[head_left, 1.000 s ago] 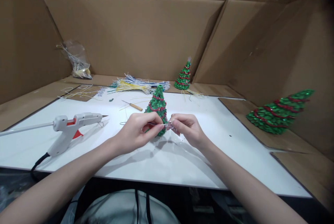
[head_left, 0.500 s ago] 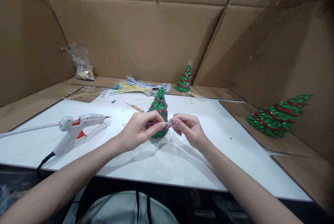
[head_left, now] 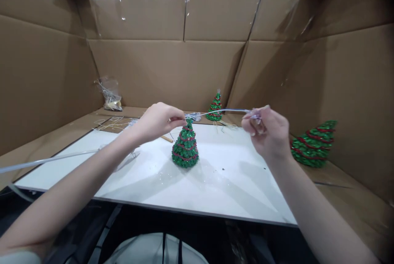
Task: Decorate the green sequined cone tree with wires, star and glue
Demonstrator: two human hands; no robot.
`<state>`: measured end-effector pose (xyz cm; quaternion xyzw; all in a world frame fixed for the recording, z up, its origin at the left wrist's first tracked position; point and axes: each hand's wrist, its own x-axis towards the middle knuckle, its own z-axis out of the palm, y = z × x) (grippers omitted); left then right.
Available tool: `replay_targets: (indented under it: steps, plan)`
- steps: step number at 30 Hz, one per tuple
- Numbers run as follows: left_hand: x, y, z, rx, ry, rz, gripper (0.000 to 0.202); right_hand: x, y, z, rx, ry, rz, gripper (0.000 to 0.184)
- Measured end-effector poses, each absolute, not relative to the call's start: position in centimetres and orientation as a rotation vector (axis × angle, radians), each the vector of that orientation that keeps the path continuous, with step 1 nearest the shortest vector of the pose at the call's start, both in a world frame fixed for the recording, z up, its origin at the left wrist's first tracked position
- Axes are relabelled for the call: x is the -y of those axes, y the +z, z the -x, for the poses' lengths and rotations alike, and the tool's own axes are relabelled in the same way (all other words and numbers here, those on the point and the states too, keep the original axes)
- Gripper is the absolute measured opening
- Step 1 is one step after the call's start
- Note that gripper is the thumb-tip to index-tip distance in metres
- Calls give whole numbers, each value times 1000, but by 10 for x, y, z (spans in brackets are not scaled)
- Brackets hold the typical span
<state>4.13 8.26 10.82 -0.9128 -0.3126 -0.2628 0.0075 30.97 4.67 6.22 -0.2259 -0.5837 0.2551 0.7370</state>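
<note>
My left hand (head_left: 160, 121) pinches a thin pale wire (head_left: 220, 110) above a small green Christmas tree (head_left: 185, 151) wound with red garland. From there the wire runs to the right, slightly bowed, to my right hand (head_left: 271, 130). My right fingers are closed on a small clear, purplish ornament (head_left: 255, 115) at that end; its exact shape is partly hidden. The tree stands upright on the white board (head_left: 227, 194), with its tip just under my left fingertips. Whether they touch is unclear.
Behind my left forearm, a glue gun is mostly hidden, its glue stick (head_left: 52, 158) jutting left. An awl's wooden handle (head_left: 167, 138) lies nearby. Another tree (head_left: 215, 108) stands behind; a third (head_left: 314, 145) leans at right. A plastic bag (head_left: 111, 96) rests against the cardboard walls (head_left: 138, 71).
My hands have risen and moved apart, the right one going right with the ornament, so a long stretch of wire now shows between them. The camera view has tilted up.
</note>
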Motion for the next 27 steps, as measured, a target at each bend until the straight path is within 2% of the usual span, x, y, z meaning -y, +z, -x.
replay_targets:
  steps: [8, 16, 20, 27]
  plan:
    - [-121, 170, -65, 995, -296, 2798, 12, -46, 89, -359, 1201, 469, 429, 32]
    - [-167, 162, -50, 998, 166, 2822, 12, -48, 75, -367, 972, 664, 512, 36]
    - [-184, 156, -46, 934, 157, 2994, 15, -62, 62, -352, 952, 783, 573, 36]
    - [-165, 177, -56, 765, -146, 3412, 19, -96, 37, -338, 1010, 912, 686, 31]
